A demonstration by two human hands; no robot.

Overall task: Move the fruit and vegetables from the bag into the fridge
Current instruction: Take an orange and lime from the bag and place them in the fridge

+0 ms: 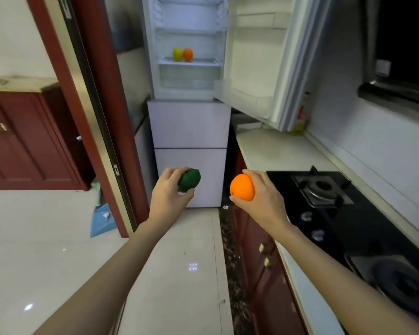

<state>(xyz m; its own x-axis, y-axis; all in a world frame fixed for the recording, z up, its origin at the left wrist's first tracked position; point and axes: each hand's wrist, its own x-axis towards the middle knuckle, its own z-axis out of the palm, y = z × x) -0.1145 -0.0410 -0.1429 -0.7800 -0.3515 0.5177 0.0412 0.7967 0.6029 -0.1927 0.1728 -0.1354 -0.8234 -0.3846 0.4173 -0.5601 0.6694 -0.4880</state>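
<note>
- Fridge (189, 122): white, upper door swung open, lower doors closed.
- On a middle shelf (189, 62): yellow-green fruit (177, 53) and orange fruit (188, 54), side by side, touching.
- Left hand (168, 198): fingers curled around a dark green round vegetable (189, 183), held in front of the lower fridge.
- Right hand (261, 197): wrapped around an orange (242, 187), beside the stove (322, 189).
</note>
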